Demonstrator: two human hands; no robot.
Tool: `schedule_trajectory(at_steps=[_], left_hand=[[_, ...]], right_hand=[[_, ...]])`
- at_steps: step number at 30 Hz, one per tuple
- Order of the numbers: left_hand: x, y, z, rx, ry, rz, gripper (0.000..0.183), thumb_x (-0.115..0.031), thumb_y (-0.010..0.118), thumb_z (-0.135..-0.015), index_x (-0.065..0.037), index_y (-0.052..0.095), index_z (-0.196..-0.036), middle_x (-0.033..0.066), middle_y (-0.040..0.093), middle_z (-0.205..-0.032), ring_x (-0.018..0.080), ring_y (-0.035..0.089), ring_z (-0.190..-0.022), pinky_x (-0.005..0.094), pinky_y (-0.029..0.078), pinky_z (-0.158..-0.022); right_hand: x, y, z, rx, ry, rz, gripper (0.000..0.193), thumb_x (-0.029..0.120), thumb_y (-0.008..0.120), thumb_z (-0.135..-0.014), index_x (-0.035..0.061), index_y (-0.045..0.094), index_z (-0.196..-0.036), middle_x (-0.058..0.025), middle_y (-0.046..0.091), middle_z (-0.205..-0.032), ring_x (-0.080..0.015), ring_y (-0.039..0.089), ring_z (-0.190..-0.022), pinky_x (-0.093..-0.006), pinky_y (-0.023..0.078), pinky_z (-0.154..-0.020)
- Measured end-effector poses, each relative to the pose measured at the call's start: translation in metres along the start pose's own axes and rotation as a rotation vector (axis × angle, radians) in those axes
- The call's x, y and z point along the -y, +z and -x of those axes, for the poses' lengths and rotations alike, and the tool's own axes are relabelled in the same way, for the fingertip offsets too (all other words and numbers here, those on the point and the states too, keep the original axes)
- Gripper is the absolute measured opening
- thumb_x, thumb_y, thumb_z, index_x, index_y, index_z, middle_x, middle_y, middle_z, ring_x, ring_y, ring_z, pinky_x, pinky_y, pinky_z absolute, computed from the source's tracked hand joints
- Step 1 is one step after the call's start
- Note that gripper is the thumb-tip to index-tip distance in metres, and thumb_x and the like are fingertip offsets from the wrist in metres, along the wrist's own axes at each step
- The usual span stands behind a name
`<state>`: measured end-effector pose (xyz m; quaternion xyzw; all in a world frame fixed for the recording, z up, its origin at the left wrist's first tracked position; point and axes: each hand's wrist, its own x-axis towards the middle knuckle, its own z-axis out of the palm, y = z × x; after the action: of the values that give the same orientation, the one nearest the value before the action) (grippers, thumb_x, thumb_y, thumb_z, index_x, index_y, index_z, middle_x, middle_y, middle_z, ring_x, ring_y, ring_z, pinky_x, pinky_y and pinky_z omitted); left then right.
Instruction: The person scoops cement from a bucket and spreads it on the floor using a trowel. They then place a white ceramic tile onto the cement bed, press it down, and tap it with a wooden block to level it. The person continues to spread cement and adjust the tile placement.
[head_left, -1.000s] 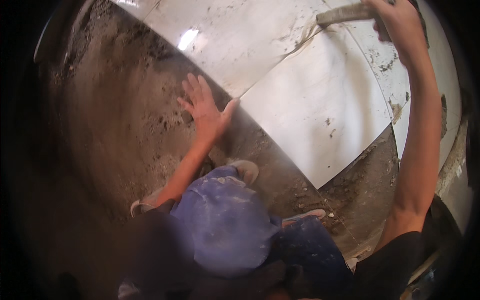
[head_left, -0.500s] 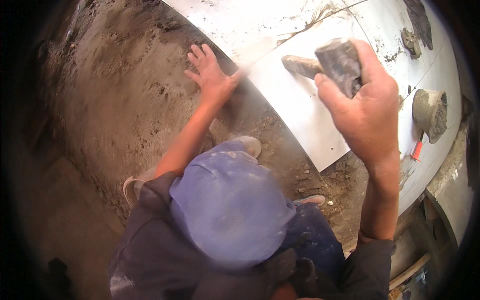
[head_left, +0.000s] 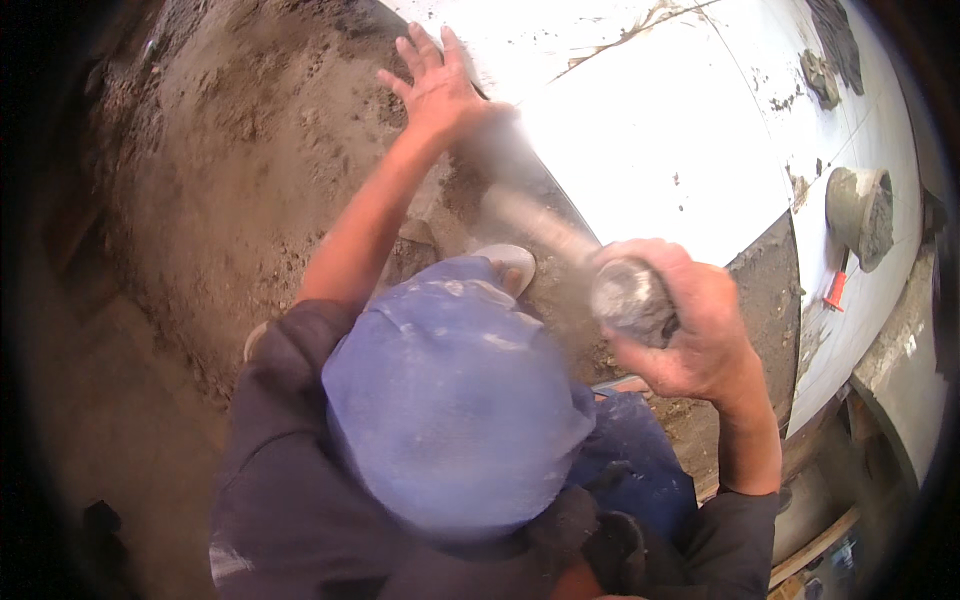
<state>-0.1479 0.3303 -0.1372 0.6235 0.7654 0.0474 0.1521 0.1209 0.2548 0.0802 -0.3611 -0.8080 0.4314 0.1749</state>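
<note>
My right hand [head_left: 690, 320] is wrapped around the dark, dusty head of a mallet [head_left: 635, 300], close to the near edge of a large white tile [head_left: 660, 140]. The mallet's pale wooden handle, smeared by motion, points away to the upper left over bare soil. At the tile's left side my left hand [head_left: 440, 95] is open, with fingers spread and the thumb side by the tile edge. Whether that hand presses on the tile or only hovers beside it I cannot tell.
Loose brown soil [head_left: 250, 170] covers the left. A grey mortar-caked bucket [head_left: 855, 215] lies tipped on the tiles at right, beside a red-handled tool [head_left: 836, 290]. Farther back sits a dirty lump [head_left: 820, 78]. A blue cap [head_left: 450, 400] hides the lower middle.
My right hand has swung down and nearer with the mallet, off the tile's middle. My left hand has shifted slightly up and right, still spread. The tile's near corner lies farther from me.
</note>
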Motion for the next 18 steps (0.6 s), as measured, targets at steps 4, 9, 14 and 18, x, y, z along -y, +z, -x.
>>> schedule_trajectory(at_steps=[4, 9, 14, 18], left_hand=[[-0.004, -0.005, -0.021, 0.039, 0.147, -0.056, 0.143, -0.067, 0.085, -0.054, -0.002, 0.012, -0.158, 0.0367, -0.003, -0.159, 0.0523, -0.007, -0.149, 0.0742, -0.004, -0.111], [-0.016, -0.006, -0.033, 0.124, 0.137, -0.088, 0.139, -0.063, 0.085, -0.054, -0.004, 0.014, -0.159, 0.0314, -0.003, -0.162, 0.0472, -0.008, -0.150, 0.0714, -0.009, -0.113], [-0.004, 0.018, -0.020, 0.010, 0.221, -0.101, 0.131, -0.072, 0.076, -0.067, -0.001, 0.013, -0.158, 0.0352, 0.000, -0.160, 0.0490, -0.004, -0.150, 0.0735, -0.003, -0.112], [-0.070, 0.017, 0.002, -0.034, 0.629, 0.025, 0.115, -0.068, 0.065, -0.082, -0.001, 0.010, -0.158, 0.0313, 0.003, -0.162, 0.0449, 0.000, -0.151, 0.0661, 0.001, -0.117]], right_hand=[[-0.022, 0.017, 0.005, -0.067, 0.152, 0.102, 0.041, 0.012, 0.076, -0.075, 0.0028, 0.058, -0.111, -0.0189, 0.070, -0.093, -0.0320, 0.072, -0.079, -0.0381, 0.058, -0.069], [-0.021, 0.015, 0.030, -0.228, 0.161, 0.048, 0.045, 0.014, 0.075, -0.078, 0.0035, 0.057, -0.118, -0.0170, 0.068, -0.088, -0.0307, 0.071, -0.076, -0.0385, 0.057, -0.068], [-0.012, -0.028, 0.101, -0.288, 0.222, 0.149, 0.048, 0.010, 0.074, -0.076, -0.0003, 0.057, -0.120, -0.0144, 0.070, -0.096, -0.0247, 0.070, -0.081, -0.0334, 0.055, -0.075], [0.005, -0.097, 0.191, -0.350, 0.455, 0.271, 0.048, 0.007, 0.069, -0.077, -0.0004, 0.054, -0.123, -0.0121, 0.068, -0.106, -0.0209, 0.067, -0.095, -0.0326, 0.052, -0.087]])
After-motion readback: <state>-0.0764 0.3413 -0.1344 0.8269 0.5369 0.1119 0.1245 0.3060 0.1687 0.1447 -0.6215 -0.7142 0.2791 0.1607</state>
